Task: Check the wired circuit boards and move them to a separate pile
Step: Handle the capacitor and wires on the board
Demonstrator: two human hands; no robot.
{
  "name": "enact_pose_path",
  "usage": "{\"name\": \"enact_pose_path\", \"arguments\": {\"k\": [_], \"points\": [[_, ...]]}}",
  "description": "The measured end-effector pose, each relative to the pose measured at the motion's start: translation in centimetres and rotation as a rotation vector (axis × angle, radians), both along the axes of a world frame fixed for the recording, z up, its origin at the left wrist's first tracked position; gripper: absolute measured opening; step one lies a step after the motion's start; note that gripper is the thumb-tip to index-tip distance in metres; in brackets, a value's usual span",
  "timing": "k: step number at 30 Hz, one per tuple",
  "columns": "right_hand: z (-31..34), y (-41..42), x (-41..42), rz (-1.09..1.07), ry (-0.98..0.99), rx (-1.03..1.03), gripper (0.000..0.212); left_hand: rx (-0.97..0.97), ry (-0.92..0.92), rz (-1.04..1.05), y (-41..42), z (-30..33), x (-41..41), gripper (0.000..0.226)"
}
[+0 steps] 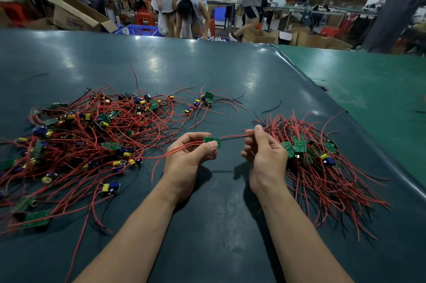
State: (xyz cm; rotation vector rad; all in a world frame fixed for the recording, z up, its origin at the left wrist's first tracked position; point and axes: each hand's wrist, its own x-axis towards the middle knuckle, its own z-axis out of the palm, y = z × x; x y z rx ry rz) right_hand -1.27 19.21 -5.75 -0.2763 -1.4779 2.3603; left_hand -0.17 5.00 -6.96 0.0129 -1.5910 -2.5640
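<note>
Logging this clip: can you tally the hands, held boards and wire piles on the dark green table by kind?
Bare hands: 2, left hand and right hand
Small green circuit board held up between the hands: 1
Piles of red-wired green boards: 2, big tangled pile at left, neater pile at right
Total: 5

Dark green table; cardboard box, blue crate, people behind.
</note>
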Motion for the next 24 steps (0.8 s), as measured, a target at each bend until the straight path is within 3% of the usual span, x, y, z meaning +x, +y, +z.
{"name": "enact_pose_path", "arguments": {"k": [3, 8, 11, 19, 24], "points": [[-0.4, 0.2, -0.4, -0.025, -0.055, 0.037, 0.046, -0.003, 0.003, -0.039, 0.1, 0.2, 0.2, 0.023], [-1.2, 0.6, -0.7, -0.189, 0.041, 0.349, 0.018, 0.024, -0.023, -0.013, 0.2, 0.2, -0.2, 0.021], [-1.3, 0.7, -0.7, -0.259, 0.06, 0.434, 0.027, -0.012, -0.026, -0.011, 0.2, 0.2, -0.2, 0.022], [-0.4, 1.4, -0.7, -0.211, 0.052, 0.057, 0.023, 0.022, -0.039, -0.008, 0.2, 0.3, -0.3, 0.025], [-0.3, 1.3, -0.6, -0.199, -0.012, -0.019, 0.027, 0.033, -0.014, -0.036, 0.2, 0.6, 0.1, 0.021]]}}
